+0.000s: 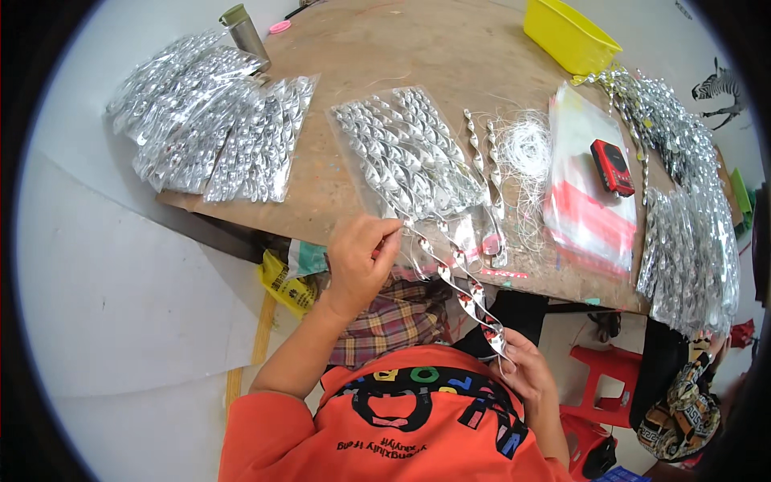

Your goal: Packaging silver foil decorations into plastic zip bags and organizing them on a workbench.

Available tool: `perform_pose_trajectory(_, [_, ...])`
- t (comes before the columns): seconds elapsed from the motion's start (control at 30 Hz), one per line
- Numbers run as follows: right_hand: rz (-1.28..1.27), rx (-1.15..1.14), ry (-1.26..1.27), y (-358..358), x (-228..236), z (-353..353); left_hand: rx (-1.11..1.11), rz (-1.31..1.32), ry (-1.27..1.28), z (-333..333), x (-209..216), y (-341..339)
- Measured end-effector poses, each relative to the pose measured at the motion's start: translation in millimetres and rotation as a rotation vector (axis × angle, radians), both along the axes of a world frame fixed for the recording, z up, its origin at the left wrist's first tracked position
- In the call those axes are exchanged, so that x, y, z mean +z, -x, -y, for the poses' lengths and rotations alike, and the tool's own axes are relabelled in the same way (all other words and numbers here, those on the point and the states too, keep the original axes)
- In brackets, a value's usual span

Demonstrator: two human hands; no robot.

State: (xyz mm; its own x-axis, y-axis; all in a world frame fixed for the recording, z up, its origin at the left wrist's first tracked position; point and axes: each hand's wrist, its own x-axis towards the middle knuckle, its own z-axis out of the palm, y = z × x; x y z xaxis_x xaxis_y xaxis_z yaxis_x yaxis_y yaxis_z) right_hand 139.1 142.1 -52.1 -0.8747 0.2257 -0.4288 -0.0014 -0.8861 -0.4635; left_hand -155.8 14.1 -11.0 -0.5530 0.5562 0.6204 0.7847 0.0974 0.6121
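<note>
My left hand is closed at the table's front edge, its thumb and finger pinched at the upper end of a shiny silver twisted strip. Two such spiral strips slant down to the right, side by side. Their lower ends are gripped between the thumb and fingers of my right hand, in front of my orange shirt. Just beyond my left fingers lies a clear bag filled with rows of silver spirals. Whether my left fingertips also touch the bag's mouth is hard to tell. Two loose spirals lie right of the bag.
Filled bags of spirals pile up at the table's left. To the right are tangled white string, flat clear bags, a red device and heaped silver spirals. A yellow basin and metal flask stand farther back.
</note>
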Motion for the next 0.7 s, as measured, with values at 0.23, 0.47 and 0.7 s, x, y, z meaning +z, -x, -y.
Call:
perform_pose_trajectory(0.23, [0.010,0.025,-0.256,72.2,48.4,-0.5,-0.012,0.026,-0.088,-0.8,2.5,-2.4])
perform_pose_trajectory(0.47, [0.013,0.119,-0.644,156.8,50.5,-7.9,-0.039,0.260,-0.139,1.8,2.0,-5.6])
perform_pose_trajectory(0.7, [0.025,0.019,-1.042,210.5,38.8,-5.6,-0.043,0.294,-0.149,-0.1,1.0,-7.8])
